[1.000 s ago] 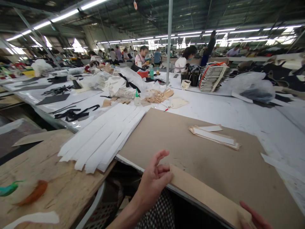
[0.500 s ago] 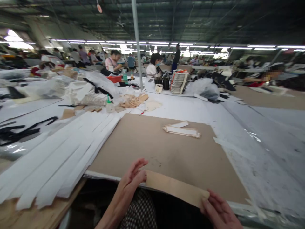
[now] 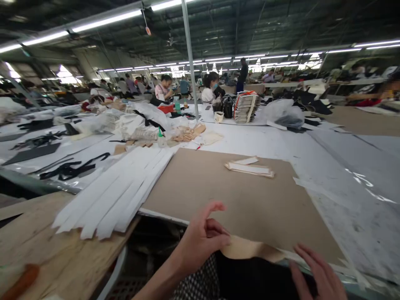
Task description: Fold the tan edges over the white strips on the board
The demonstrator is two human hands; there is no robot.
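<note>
My left hand [image 3: 204, 235] pinches the left end of a tan strip [image 3: 240, 247] between thumb and fingers, its index finger raised. The strip hangs at the near edge of a brown board [image 3: 237, 196], bowed and turned near its right end. Just right of that end is my right hand [image 3: 318, 273], slightly blurred, with thumb and fingers apart and nothing visible between them. On the far part of the board lies a small pile of tan-edged white strips [image 3: 250, 168].
Long white strips [image 3: 115, 187] lie fanned left of the board, overhanging a wooden surface [image 3: 62, 258]. Beyond are a green-tipped bottle [image 3: 161, 139], tan scraps [image 3: 187, 133], a bound stack [image 3: 246, 107] and plastic bags [image 3: 284, 113]. A pole [image 3: 190, 58] rises behind. Other people work farther off.
The view has swung left and tilted up. My right hand has let go of the strip's right end and its fingers have parted. The strip has gone from flat to bowed; my left hand keeps its end.
</note>
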